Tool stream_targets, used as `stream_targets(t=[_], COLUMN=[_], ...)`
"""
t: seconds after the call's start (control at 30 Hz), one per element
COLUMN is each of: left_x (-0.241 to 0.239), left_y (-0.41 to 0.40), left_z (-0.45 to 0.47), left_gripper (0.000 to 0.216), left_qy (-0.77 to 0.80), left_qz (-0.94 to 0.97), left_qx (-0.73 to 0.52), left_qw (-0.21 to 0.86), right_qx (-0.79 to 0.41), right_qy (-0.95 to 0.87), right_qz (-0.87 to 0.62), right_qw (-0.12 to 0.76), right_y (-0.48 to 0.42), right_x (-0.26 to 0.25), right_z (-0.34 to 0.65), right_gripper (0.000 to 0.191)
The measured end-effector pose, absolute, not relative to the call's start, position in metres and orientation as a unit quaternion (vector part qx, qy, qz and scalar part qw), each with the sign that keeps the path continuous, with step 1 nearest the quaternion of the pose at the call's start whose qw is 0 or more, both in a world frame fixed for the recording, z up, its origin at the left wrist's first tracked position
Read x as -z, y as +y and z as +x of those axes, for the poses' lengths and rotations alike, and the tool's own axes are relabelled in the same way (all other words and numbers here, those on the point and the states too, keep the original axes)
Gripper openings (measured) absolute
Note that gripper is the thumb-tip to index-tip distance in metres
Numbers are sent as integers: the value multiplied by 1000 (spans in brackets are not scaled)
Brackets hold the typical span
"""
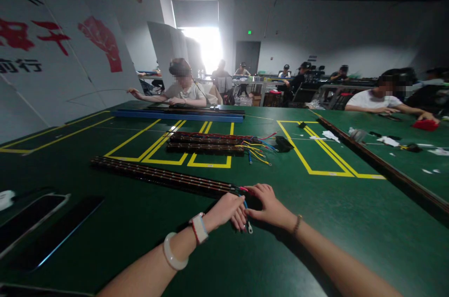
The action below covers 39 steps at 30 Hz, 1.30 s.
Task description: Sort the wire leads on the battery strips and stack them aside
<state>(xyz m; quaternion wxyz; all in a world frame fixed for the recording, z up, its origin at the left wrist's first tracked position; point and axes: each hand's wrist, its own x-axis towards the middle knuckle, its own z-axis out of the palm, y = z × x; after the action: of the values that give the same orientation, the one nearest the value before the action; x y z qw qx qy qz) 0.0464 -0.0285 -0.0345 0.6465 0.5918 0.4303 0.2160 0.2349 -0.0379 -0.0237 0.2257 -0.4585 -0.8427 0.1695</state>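
A long dark bar bundle with copper-coloured strips (164, 176) lies slanted on the green table, its wire end close to my hands. My left hand (228, 209) is closed around a blue wire (245, 202) at that end. Below the fingers a metal ring terminal (250, 228) sticks out. Right beside it, my right hand (271, 204) curls its fingers and thumb about the same wires, with a red wire (243, 189) running to its fingertips. The exact grip inside the curled fingers is partly hidden.
Further back lie more bundles (210, 142) with red, yellow and blue wires (257, 148), behind them a blue rail (178, 115). A long bar (379, 161) crosses the right side. Two phone-like dark slabs (59, 231) rest at left. Co-workers (187, 89) sit across the table.
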Motion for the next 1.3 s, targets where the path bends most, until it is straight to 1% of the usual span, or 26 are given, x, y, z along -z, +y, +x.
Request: stream_targets(t=[0.17,0.33,0.47,0.6,0.7,0.83,0.97,1.1,1.2,1.3], left_x=[36,30,28,30,28,22,25,33,35,35], left_y=[-27,-28,-29,-28,-28,-30,-33,-33,-32,-32], left_z=[46,47,47,46,46,46,49,54,57,60], left_gripper=[61,58,54,45,39,32,23,22,22,19], left_qy=[423,410,398,383,367,351,331,300,276,256], left_qz=[577,568,552,522,500,460,396,344,314,306], left_qx=[-222,-221,-239,-267,-280,-280,-299,-325,-341,-359], left_qw=[662,679,693,714,733,765,802,829,842,844], right_qx=[-189,-235,-287,-282,-236,-134,-31,66,109,119], right_qy=[-852,-844,-827,-837,-858,-881,-889,-886,-879,-874], right_qz=[-439,-432,-436,-417,-403,-406,-425,-434,-434,-437], right_qw=[214,212,209,215,214,202,167,149,163,177], right_y=[-40,-42,-41,-39,-36,-37,-39,-44,-49,-55], right_x=[19,21,20,15,15,18,20,24,29,30], right_z=[234,233,235,238,239,236,231,224,217,211], right_gripper=[64,56,57,55,55,57,57,53,50,46])
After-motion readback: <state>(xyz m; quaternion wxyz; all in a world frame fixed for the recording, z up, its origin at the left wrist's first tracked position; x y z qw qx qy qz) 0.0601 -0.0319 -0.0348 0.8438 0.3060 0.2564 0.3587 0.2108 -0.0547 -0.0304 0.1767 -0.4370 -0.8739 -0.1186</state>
